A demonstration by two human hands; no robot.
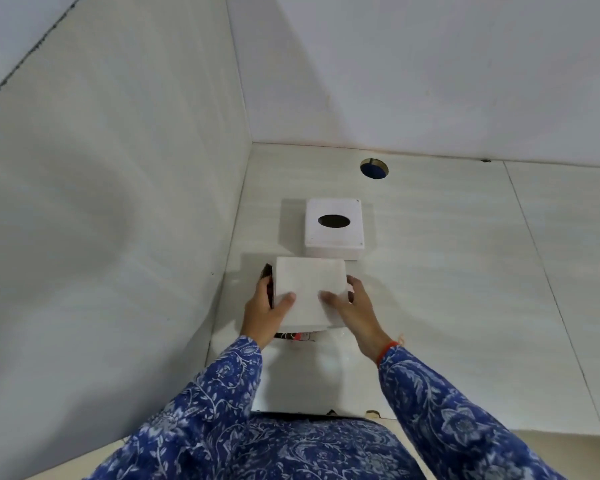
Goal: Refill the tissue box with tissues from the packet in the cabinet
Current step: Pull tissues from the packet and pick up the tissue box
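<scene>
A thick square stack of white tissues sits over a dark-walled box base, of which only the left rim shows. My left hand grips the stack's left side, thumb on top. My right hand holds its right side, thumb also on top. Just behind stands the white tissue box lid with an oval slot, flat on the white counter. A clear plastic packet with a bit of red print lies on the counter under my wrists.
A tall white panel closes the left side and a white wall runs along the back. A round cable hole is cut in the counter behind the lid. The counter extends to the right.
</scene>
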